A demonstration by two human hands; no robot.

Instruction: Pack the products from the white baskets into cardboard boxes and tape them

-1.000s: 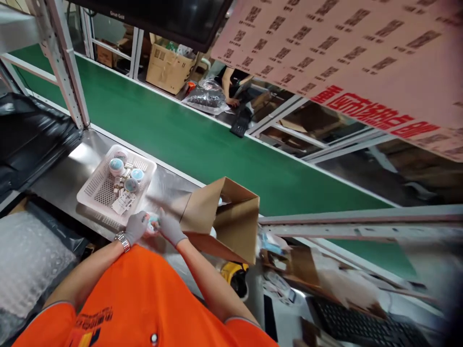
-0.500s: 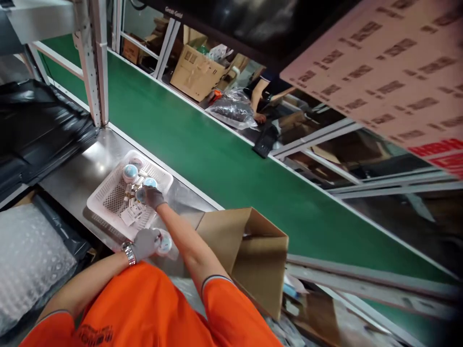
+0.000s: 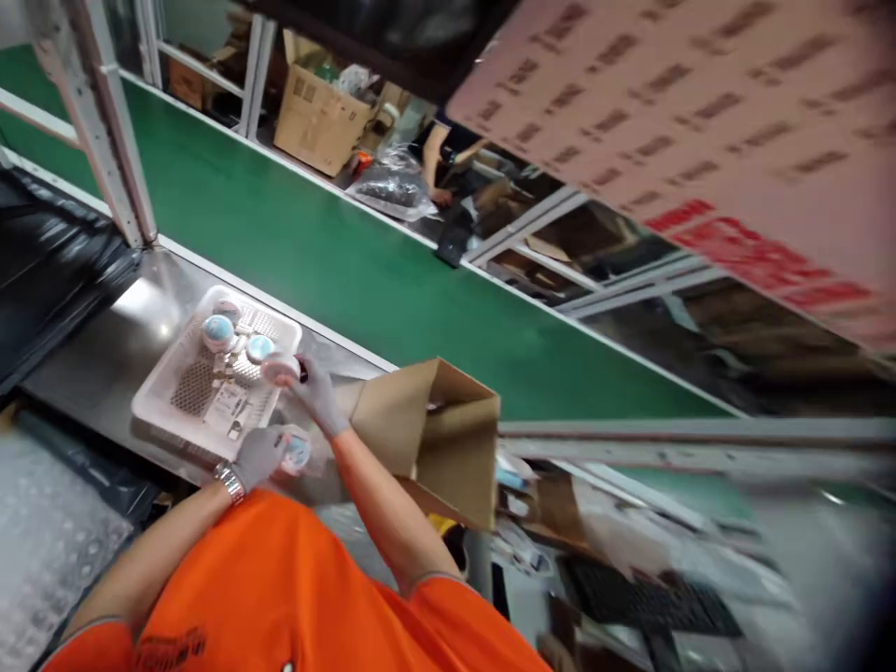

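A white plastic basket (image 3: 164,418) sits on the metal table (image 3: 91,347). In it lie a round blue-topped container (image 3: 218,332), another blue-topped one (image 3: 259,348), small items and a white label (image 3: 227,403). My gloved right hand (image 3: 312,392) holds a round pinkish-white container (image 3: 278,367) over the basket's right side. Close to the basket's near edge, my gloved left hand (image 3: 260,455) grips a blue-labelled round container (image 3: 296,454) in what looks like clear wrapping.
An open cardboard box (image 3: 455,448) stands right of my right forearm. Behind the table runs a green conveyor belt (image 3: 315,257). Bubble wrap (image 3: 63,541) lies at the lower left. Across the belt, a person's arm (image 3: 434,163) is near a clear bag (image 3: 396,191).
My right hand has lifted a round container out of the basket and drawn it back to the right. The whole view has shifted right. My left hand keeps its hold.
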